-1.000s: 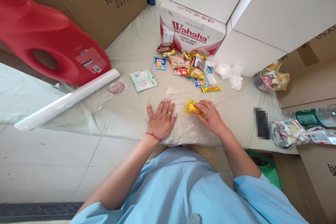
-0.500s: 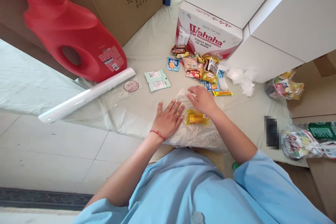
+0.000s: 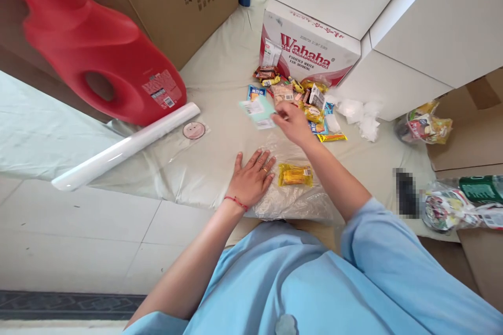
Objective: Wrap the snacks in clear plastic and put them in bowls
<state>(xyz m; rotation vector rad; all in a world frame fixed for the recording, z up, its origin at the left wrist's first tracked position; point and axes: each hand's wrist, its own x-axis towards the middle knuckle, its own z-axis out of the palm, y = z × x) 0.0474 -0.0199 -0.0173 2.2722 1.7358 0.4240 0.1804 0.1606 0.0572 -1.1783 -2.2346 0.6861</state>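
My left hand [image 3: 252, 178] lies flat with its fingers spread, at the left edge of a clear plastic bag [image 3: 275, 204] on the cloth-covered surface. In my right hand [image 3: 293, 121] the fingers are closed on the right edge of a pale green snack packet [image 3: 257, 112], which is slightly blurred. A yellow-wrapped snack [image 3: 295, 175] rests on the plastic bag, to the right of my left hand. Just beyond my right hand is a pile of small wrapped snacks [image 3: 314, 112]. A blue snack packet [image 3: 256, 92] is partly covered by the pale green one.
A red jug [image 3: 129, 78] and a white plastic roll [image 3: 129, 144] lie at the left, with a round pink disc [image 3: 194, 130] beside them. Behind the snacks stands a Wahaha carton [image 3: 306, 55]. Crumpled white tissues [image 3: 359, 115] and a green-labelled bottle [image 3: 479, 192] are to the right.
My right hand has moved forward and left and taken hold of the pale green packet, which has shifted right towards the snack pile. My left hand has stayed in place.
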